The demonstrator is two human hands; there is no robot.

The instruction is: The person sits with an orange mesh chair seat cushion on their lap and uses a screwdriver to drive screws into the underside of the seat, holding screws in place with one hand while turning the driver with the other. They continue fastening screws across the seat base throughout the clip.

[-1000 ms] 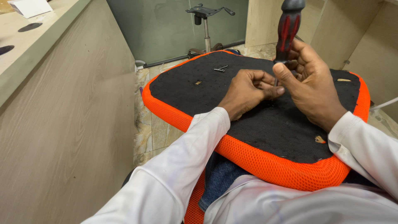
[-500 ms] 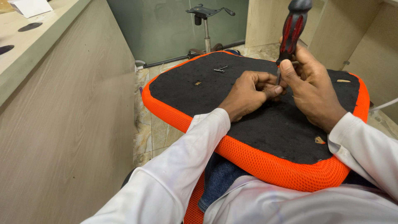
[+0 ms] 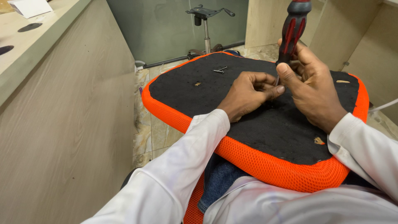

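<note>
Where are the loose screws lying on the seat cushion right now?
In the head view, the loose screws lie on the black underside of the orange seat cushion near its far edge, apart from and left of both hands, in front of the chair base.

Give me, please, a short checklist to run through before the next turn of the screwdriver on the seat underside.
1. Right hand grips screwdriver handle: ok.
2. Left hand steadies the shaft near the tip: ok.
3. Tip seated in a screw: cannot tell, fingers hide it.
4. Orange seat cushion rests black side up on the lap: ok.
5. Spare screws lie loose on the black panel, apart from both hands: ok.
</note>
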